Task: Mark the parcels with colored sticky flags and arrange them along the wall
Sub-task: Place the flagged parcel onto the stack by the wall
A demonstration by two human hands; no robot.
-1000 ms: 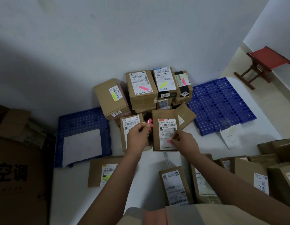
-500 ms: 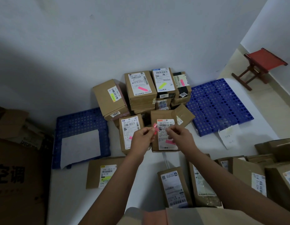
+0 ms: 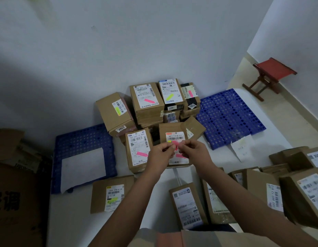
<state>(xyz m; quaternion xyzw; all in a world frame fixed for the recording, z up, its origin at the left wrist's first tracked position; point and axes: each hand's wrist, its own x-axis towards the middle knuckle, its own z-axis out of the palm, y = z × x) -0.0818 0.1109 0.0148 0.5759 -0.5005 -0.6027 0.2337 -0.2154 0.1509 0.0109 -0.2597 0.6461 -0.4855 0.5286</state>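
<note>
Left hand (image 3: 159, 154) and right hand (image 3: 193, 154) fingers together pinch a pink flag (image 3: 175, 144) above a parcel (image 3: 174, 130)

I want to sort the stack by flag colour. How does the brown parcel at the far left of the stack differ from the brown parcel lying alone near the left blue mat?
The brown cardboard parcel at the stack's left rests tilted on other parcels; the lone brown cardboard parcel lies flat on the white surface. The first's yellow flag runs along its label's length; the second's runs across. Both carry white labels with yellow flags.

matt cardboard parcels (image 3: 147, 102), perforated plastic pallet (image 3: 231, 116).
</note>
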